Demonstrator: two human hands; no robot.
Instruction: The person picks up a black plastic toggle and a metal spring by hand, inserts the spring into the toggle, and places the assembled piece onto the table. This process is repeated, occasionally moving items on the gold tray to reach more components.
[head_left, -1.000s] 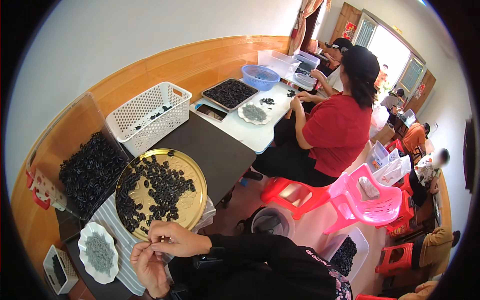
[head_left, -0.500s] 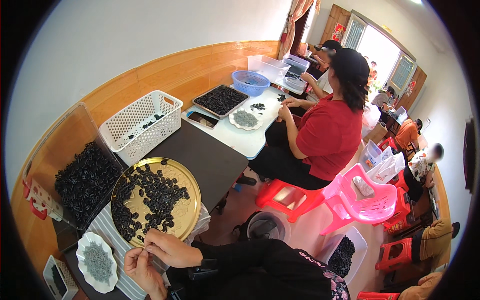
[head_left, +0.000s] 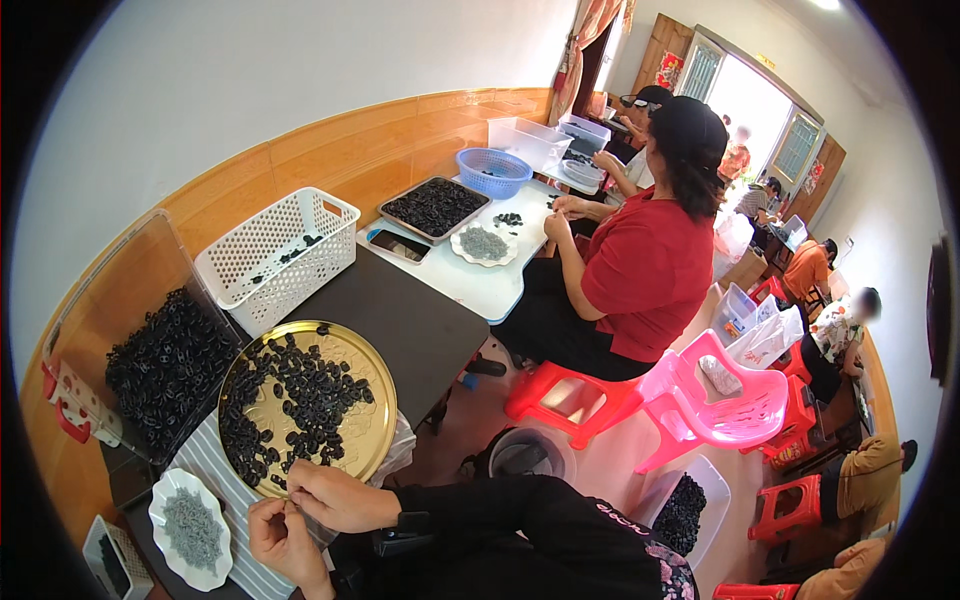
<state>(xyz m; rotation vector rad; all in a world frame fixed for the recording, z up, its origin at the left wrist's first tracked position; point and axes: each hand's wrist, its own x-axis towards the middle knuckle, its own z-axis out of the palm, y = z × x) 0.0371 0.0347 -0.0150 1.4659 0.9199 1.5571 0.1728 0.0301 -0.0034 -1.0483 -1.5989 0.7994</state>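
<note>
My left hand [head_left: 284, 541] and my right hand [head_left: 342, 497] meet at the near edge of a round gold tray [head_left: 375, 440]. Both have their fingers pinched together, tip to tip. Whatever lies between the fingertips is too small and hidden to name. Many small black oval plastic parts [head_left: 318, 405] are spread over the tray. Left of my hands, a white scalloped plate [head_left: 222, 560] carries a heap of tiny pale grey-green pieces [head_left: 192, 528]. A striped grey cloth [head_left: 250, 560] lies under the tray and beside the plate.
A clear bin [head_left: 150, 250] full of black parts stands at the left, by a white perforated basket [head_left: 300, 265]. On the adjoining table are a metal tray [head_left: 385, 208] and a blue basket [head_left: 525, 180]. A co-worker in a red shirt [head_left: 650, 270] sits there, near a pink chair [head_left: 725, 405].
My hands stay pinched together in nearly the same place. The whole view has shifted slightly. The co-worker in red still works with both hands close together.
</note>
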